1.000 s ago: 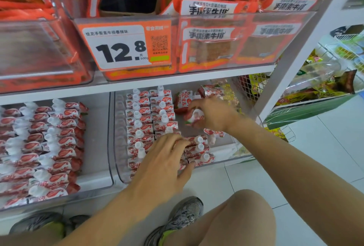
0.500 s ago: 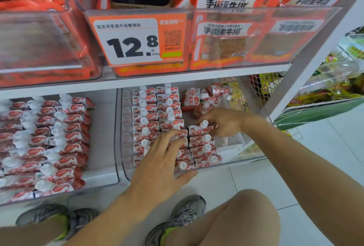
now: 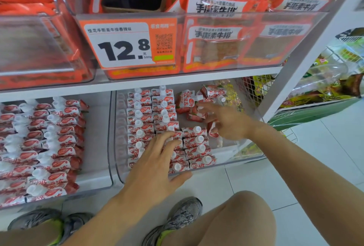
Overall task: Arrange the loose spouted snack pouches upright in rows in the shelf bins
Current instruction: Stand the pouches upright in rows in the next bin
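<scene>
Loose pouches (image 3: 194, 110) touch right hand (image 3: 229, 122) fingertips.

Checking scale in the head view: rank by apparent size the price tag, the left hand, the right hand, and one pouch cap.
1. price tag
2. left hand, enlarged by nearness to the camera
3. right hand, blurred and farther, so its gap from the left is unsure
4. pouch cap

Pouches (image 3: 194, 132) red-white, white caps; price tag (image 3: 128, 43) orange-white, black digits.

White lower shelf (image 3: 98, 92), two clear bins (image 3: 115, 147) side by side, pouch rows (image 3: 151, 119) inside
</scene>
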The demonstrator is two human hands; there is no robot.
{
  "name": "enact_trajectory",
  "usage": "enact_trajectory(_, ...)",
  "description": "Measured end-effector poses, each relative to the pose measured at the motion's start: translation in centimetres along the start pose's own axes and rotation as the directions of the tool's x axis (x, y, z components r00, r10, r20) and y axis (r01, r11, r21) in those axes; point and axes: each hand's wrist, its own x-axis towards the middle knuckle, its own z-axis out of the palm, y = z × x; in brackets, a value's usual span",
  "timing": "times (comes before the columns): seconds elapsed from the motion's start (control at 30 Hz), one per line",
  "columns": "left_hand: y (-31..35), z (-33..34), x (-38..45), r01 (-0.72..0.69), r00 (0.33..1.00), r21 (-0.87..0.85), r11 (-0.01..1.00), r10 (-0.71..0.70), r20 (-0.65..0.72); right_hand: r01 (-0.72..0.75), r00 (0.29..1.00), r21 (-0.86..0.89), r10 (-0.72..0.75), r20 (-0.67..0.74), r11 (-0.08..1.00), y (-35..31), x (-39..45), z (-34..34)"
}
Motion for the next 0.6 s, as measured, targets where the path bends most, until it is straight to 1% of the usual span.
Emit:
enact_trajectory(0.03,0.0,0.0,0.0,-0.002,1.000,-0.005,1.000,0.002,0.010,0.017,0.993,-0.063,-0.024,-0.115,0.998,0.4,-0.3,-0.6)
enact_trajectory(0.07,0.0,-0.1,0.0,-0.003,1.000,-0.011,1.000,0.003,0.017,0.018,0.980,-0.146,-0.046,-0.193,0.989,0.9,-0.5,-1.2)
enact_trajectory(0.1,0.0,-0.2,-0.1,-0.004,1.000,-0.012,1.000,0.004,0.022,-0.009,0.977,-0.218,-0.038,-0.210,0.976,1.3,-0.7,-1.6)
enact_trajectory(0.13,0.1,-0.2,-0.1,-0.008,1.000,-0.008,1.000,0.008,0.020,-0.053,0.985,-0.279,0.004,-0.173,0.959,1.5,-1.0,-1.6)
enact_trajectory(0.2,0.0,-0.1,-0.1,-0.010,1.000,-0.006,1.000,0.010,0.009,-0.152,0.988,-0.386,0.139,-0.060,0.910,1.9,-1.1,-0.4)
enact_trajectory(0.23,0.0,0.0,0.0,-0.003,1.000,-0.013,1.000,0.003,0.007,-0.181,0.983,-0.425,0.181,-0.040,0.887,2.0,-0.9,0.5)
enact_trajectory(0.27,-0.1,0.0,0.0,0.004,1.000,-0.019,1.000,-0.004,0.008,-0.192,0.981,-0.457,0.189,-0.054,0.868,2.2,-0.6,1.3)
enact_trajectory(0.37,-0.1,0.2,0.0,0.005,1.000,-0.032,0.999,-0.005,-0.012,-0.214,0.976,-0.562,0.152,-0.155,0.799,2.7,-0.1,2.9)
enact_trajectory(0.43,-0.1,0.2,0.0,0.006,1.000,-0.036,0.999,-0.007,-0.020,-0.220,0.974,-0.601,0.138,-0.181,0.768,2.7,-0.2,3.3)
enact_trajectory(0.47,-0.1,0.2,0.0,0.005,1.000,-0.038,0.999,-0.006,-0.026,-0.216,0.974,-0.600,0.126,-0.189,0.770,2.4,-0.4,3.4)
enact_trajectory(0.53,-0.1,0.2,-0.1,0.005,0.999,-0.037,0.999,-0.006,-0.036,-0.196,0.975,-0.546,0.101,-0.199,0.814,2.1,-0.8,3.5)
enact_trajectory(0.6,-0.1,0.3,-0.1,0.006,0.999,-0.020,1.000,-0.007,-0.036,-0.196,0.973,-0.487,0.108,-0.203,0.851,2.0,-1.1,3.2)
